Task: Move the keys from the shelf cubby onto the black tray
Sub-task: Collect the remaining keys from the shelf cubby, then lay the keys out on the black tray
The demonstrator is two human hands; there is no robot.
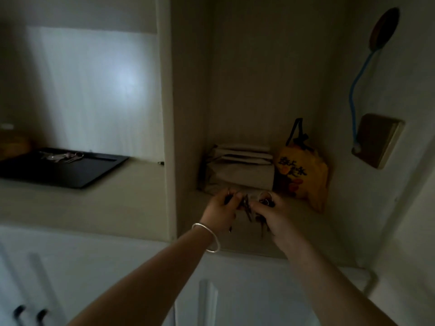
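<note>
Both hands, left hand (220, 204) and right hand (268, 211), pinch 1 dangling bunch of keys (247, 211) in the shelf cubby (237, 241). We judge them light, rigid, jangly; gripping the ring suits carrying to the black tray (70, 170), where 1 set already lies.

keys (247, 208): metal | black tray (70, 170): matt | bangle (208, 236): shiny metal

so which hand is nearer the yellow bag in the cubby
The right hand is nearer, just in front and left of the yellow bag. The left hand is further left, beyond the keys.
</note>
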